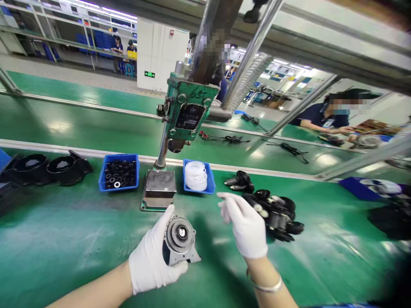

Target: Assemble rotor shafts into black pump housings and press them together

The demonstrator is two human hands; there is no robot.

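My left hand [156, 252], in a white glove, is wrapped round a grey metal motor housing [180, 235] with a round stepped top and flared feet. Thumb and fingers grip its left side, above the green tabletop. My right hand [244, 222], also gloved, hovers to the right of the housing with its fingers partly bent and apart. Nothing shows in it. Just beyond its fingertips is a blue bin [210, 186] of white plastic rings [195, 175]. Black parts with grey shafts [276, 214] lie in a pile beside and partly behind the right hand.
A green bench press [192, 109] stands ahead, its metal block base [159, 184] on the table. Left of it sits a blue bin [137, 171] of small black parts, then black housings [62, 167]. Cables lie behind the rail. A co-worker [324, 115] sits across at right.
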